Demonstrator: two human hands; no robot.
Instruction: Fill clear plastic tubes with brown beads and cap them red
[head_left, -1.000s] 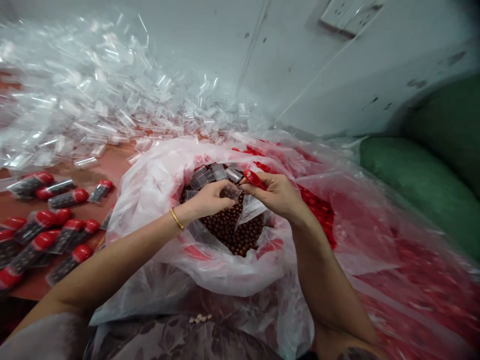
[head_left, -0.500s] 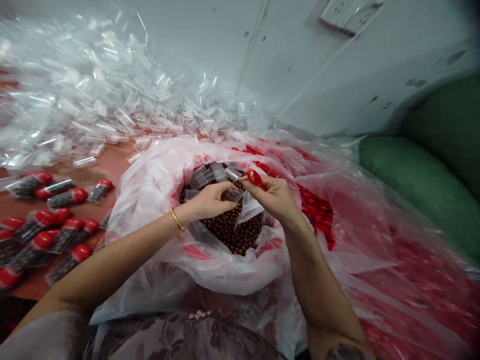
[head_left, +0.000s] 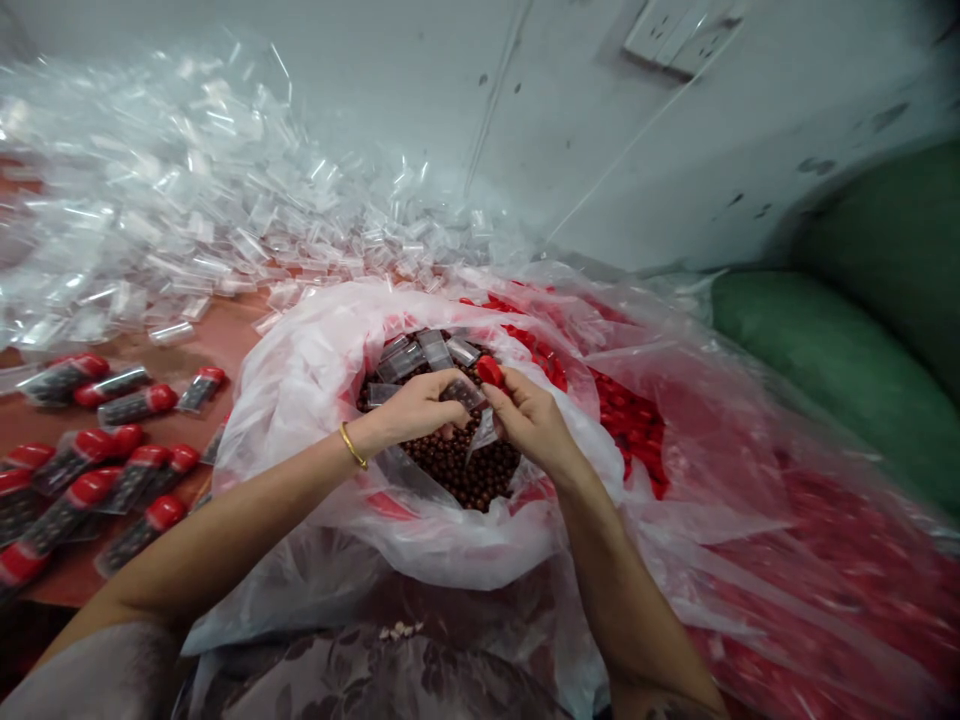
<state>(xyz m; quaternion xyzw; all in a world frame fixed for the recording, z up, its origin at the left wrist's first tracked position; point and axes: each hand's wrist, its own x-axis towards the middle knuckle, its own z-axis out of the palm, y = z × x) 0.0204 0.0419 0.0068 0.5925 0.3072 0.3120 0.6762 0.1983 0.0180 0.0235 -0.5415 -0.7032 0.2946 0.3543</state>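
A white plastic bag (head_left: 292,390) with its rim folded outward holds dark brown beads (head_left: 465,475). Over the beads, my left hand (head_left: 427,405) pinches a small clear tube (head_left: 463,393). A red cap (head_left: 490,371) is between the fingertips of my right hand (head_left: 529,415), close to the tube's upper right end. The two hands nearly touch. Several clear tubes (head_left: 433,350) lie on the beads at the back of the bag. A transparent plastic flap hangs below my right fingers.
Filled tubes with red caps (head_left: 135,405) lie on the reddish table (head_left: 217,330) at left. Clear empty tubes (head_left: 187,200) are heaped behind. Red caps (head_left: 630,425) fill a clear bag at right, beside a green sack (head_left: 795,350). A wall socket (head_left: 679,38) is above.
My right hand has moved left and slightly down, bringing the red cap nearer the tube in my left hand. The view has shifted slightly.
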